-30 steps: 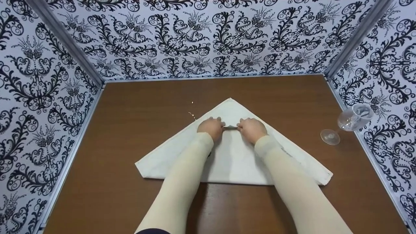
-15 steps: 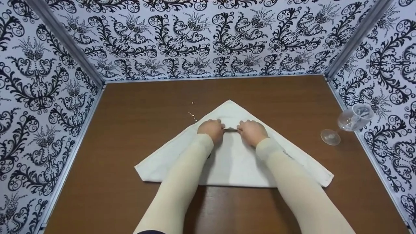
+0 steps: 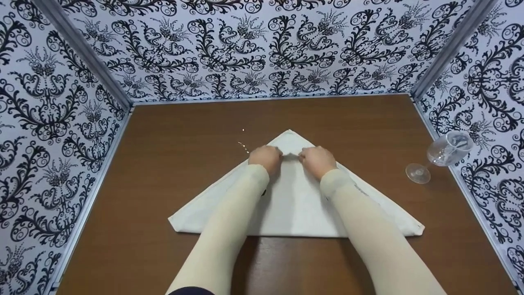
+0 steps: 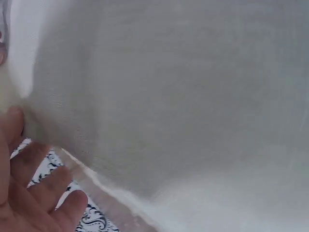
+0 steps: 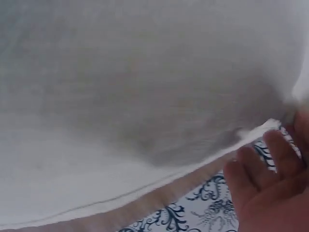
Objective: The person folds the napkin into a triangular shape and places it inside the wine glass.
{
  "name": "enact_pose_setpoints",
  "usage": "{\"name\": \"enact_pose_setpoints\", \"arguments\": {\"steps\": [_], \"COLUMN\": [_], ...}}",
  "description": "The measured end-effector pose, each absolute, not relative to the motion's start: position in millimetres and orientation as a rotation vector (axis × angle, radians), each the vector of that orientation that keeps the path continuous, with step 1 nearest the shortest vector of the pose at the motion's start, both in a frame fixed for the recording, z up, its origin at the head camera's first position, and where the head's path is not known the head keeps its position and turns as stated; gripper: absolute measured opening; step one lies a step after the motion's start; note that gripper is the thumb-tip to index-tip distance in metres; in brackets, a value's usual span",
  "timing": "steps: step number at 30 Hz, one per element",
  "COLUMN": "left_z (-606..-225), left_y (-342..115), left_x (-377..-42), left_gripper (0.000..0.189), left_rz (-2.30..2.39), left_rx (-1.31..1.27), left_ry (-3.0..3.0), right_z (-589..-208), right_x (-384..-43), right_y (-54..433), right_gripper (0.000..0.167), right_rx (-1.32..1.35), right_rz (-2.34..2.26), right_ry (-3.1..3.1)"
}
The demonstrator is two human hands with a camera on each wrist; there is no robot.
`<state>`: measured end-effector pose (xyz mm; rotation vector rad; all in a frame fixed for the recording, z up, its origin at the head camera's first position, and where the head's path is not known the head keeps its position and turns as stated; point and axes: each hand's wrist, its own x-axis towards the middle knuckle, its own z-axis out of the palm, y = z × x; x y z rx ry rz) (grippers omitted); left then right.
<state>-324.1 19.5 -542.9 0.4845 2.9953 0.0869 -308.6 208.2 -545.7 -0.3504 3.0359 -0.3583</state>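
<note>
A white cloth napkin (image 3: 290, 196), folded into a triangle, lies on the table with its point away from me and its long edge toward me. Near that far point my left hand (image 3: 265, 158) and right hand (image 3: 317, 160) pinch the cloth side by side, a small gap between them. In the left wrist view the left thumb and fingers (image 4: 36, 188) meet at the cloth's corner area, with the lower fingers loosely bent. The right wrist view has the right hand (image 5: 273, 188) likewise pinching the cloth at its edge. My forearms cover parts of the napkin.
A clear wine glass (image 3: 448, 149) is at the table's right side, close to the patterned right wall (image 3: 487, 102). Small light specks (image 3: 244, 146) mark the brown tabletop (image 3: 184, 135) left of the napkin's point. A patterned wall (image 3: 245, 53) closes the back.
The napkin's far point has shifted slightly toward me. Both hands, still pinching the cloth, have moved a little forward in the last half second and sit closer to that point.
</note>
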Motion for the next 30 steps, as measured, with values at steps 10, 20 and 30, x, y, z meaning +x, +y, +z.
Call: {"name": "enact_pose_setpoints", "arguments": {"steps": [10, 20, 30], "left_z": [-557, -547, -546], "left_y": [19, 22, 24], "left_x": [-320, -318, -318], "left_gripper": [0.036, 0.029, 0.026], "left_rz": [0.077, 0.137, 0.143], "left_rx": [0.483, 0.423, 0.405], "left_ry": [2.967, 2.917, 2.890], "right_z": [-553, -557, -555], "right_x": [-305, -300, -299], "right_y": [207, 207, 208], "right_gripper": [0.023, 0.026, 0.034], "right_rx": [-0.425, -0.433, -0.404], "right_rz": [-0.209, -0.141, -0.170], "right_ry": [2.998, 3.014, 2.986]}}
